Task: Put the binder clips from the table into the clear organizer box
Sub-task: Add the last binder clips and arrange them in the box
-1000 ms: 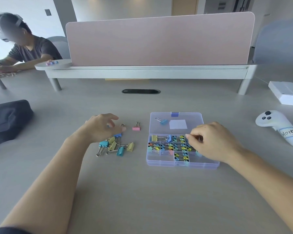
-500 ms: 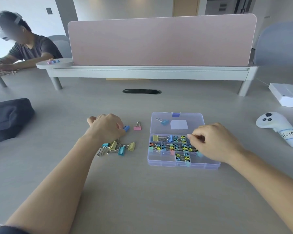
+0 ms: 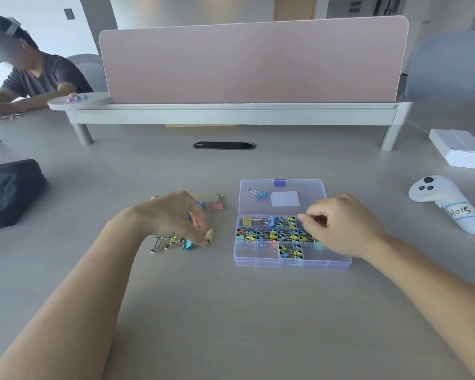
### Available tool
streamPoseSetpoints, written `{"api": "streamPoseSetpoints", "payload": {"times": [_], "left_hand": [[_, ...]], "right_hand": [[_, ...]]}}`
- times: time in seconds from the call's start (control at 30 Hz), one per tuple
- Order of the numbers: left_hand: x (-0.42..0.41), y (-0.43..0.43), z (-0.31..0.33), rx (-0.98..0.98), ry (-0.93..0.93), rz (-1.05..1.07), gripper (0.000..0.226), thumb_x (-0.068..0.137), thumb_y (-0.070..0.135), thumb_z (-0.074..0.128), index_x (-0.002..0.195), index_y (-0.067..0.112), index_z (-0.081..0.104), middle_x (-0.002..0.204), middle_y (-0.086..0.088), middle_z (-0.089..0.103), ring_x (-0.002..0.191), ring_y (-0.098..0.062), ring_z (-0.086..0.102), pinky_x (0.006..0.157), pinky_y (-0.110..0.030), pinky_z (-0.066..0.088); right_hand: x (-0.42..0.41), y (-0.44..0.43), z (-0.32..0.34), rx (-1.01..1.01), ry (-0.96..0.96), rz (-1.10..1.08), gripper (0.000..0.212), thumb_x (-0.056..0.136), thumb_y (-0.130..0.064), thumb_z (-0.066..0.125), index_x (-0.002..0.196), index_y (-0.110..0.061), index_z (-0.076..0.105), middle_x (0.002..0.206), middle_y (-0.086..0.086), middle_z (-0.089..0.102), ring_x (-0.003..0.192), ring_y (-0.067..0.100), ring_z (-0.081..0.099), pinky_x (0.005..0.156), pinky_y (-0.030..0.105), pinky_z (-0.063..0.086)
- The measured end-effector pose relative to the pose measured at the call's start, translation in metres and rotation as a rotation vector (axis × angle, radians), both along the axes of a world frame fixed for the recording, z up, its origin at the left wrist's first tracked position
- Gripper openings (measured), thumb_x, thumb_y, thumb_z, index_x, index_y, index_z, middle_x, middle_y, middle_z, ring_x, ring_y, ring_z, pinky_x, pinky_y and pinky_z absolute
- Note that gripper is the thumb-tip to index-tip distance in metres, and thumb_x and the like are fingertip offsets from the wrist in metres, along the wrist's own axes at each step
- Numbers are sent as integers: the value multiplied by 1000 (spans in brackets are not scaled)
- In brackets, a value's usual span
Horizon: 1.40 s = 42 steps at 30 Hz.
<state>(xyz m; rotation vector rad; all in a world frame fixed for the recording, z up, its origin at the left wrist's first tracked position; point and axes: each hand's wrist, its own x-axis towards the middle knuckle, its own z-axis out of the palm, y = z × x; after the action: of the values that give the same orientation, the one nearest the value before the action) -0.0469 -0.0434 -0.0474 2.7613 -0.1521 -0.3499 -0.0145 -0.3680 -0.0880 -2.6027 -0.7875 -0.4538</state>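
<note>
**Both hands at work: left at the loose clips, right over the box**

Two bare forearms reach out across the pale table (image 3: 231, 311). The clear organizer box (image 3: 291, 262) lies open right of centre, and most of its compartments are packed with coloured binder clips.

The right hand (image 3: 340, 226) hovers over the box's right compartments. Its fingers are curled and its thumb and forefinger are drawn together. Whether they hold anything cannot be told.

The left hand (image 3: 173, 215) arches over the loose pile of clips (image 3: 173, 242) left of the box. Its curled fingertips pinch a yellow clip (image 3: 210, 235) at the pile's right edge. A blue clip (image 3: 201, 204) peeks out from behind the far side of this hand.

A little farther off, a pink clip (image 3: 217, 205) lies alone between the left hand and the box.

The box's lid (image 3: 310, 187) lies flat on the far side. It carries one blue clip (image 3: 261, 193) and a white square of paper (image 3: 285, 198).

A white controller (image 3: 444, 204) lies far right and a black bag (image 3: 8, 187) far left. Beyond them are a cable slot (image 3: 224, 145), a white carton (image 3: 461, 152), a pink divider (image 3: 255, 61) and another seated person (image 3: 39, 75).
</note>
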Motion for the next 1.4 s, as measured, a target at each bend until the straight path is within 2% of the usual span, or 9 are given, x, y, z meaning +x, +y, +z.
{"api": "streamPoseSetpoints", "payload": {"times": [0.17, 0.33, 0.43, 0.6, 0.67, 0.8, 0.93, 1.2, 1.4], "left_hand": [[-3, -9, 3, -119, -117, 22, 18, 60, 46, 72, 76, 40, 69, 88, 19, 65, 90, -6, 58, 81, -27, 46], [-11, -47, 10, -550, -303, -34, 14, 76, 19, 78, 86, 21, 69, 80, 9, 72, 72, -8, 59, 71, -26, 47], [-9, -84, 12, -689, -309, -95, 14, 78, 19, 78, 90, 16, 70, 78, 3, 73, 65, -7, 56, 66, -19, 46], [4, -126, 19, -784, -281, -145, 8, 79, 22, 77, 87, 20, 76, 80, 2, 74, 65, -12, 59, 61, -31, 47], [9, -135, 18, -765, -270, -168, 8, 81, 24, 76, 89, 23, 75, 84, 3, 75, 71, -18, 65, 67, -35, 51], [14, -138, 2, -621, -281, -175, 32, 83, 33, 73, 111, 24, 61, 90, 10, 73, 80, 4, 61, 77, -18, 46], [13, -135, -24, -391, -362, -259, 29, 86, 26, 68, 111, 24, 52, 99, 16, 70, 109, -9, 51, 94, -33, 41], [11, -137, -36, -165, -539, -464, 28, 86, 37, 54, 105, 23, 69, 92, 13, 68, 105, -13, 47, 98, -40, 32], [10, -139, -37, -108, -658, -507, 27, 86, 36, 55, 98, 23, 75, 80, 13, 67, 95, -20, 54, 89, -40, 37]], "right_hand": [[0, -4, 7, 183, 41, -2, 45, 90, -32, 55, 52, -9, 46, 43, 2, 44, 46, 21, 31, 47, 30, 31], [-8, -2, 25, 556, 203, 126, 8, 88, -20, 67, 83, -19, 73, 79, -1, 73, 72, 18, 65, 68, 33, 52], [-16, 3, 33, 629, 321, 286, 22, 77, -22, 76, 99, -23, 71, 95, -7, 73, 86, 13, 68, 78, 29, 55], [-12, 1, 31, 715, 351, 337, 17, 69, -25, 76, 85, -26, 73, 88, 3, 75, 81, 20, 70, 78, 35, 55], [-7, -7, 29, 736, 339, 295, 14, 68, -27, 77, 81, -26, 73, 85, 5, 75, 81, 26, 70, 80, 43, 57], [4, -28, 21, 626, 354, 146, 18, 70, -13, 82, 76, -27, 73, 82, 6, 74, 79, 28, 70, 83, 51, 55], [10, -43, 14, 344, 398, 37, 20, 67, -21, 86, 72, -36, 74, 84, -11, 74, 79, 12, 69, 83, 43, 55], [10, -47, 19, 239, 427, 30, 10, 70, -26, 84, 75, -32, 77, 89, -20, 73, 81, -7, 65, 81, 19, 51], [12, -50, 18, 56, 374, 57, 5, 78, -39, 75, 78, -34, 76, 99, -28, 66, 90, -12, 57, 84, 21, 46]]}}
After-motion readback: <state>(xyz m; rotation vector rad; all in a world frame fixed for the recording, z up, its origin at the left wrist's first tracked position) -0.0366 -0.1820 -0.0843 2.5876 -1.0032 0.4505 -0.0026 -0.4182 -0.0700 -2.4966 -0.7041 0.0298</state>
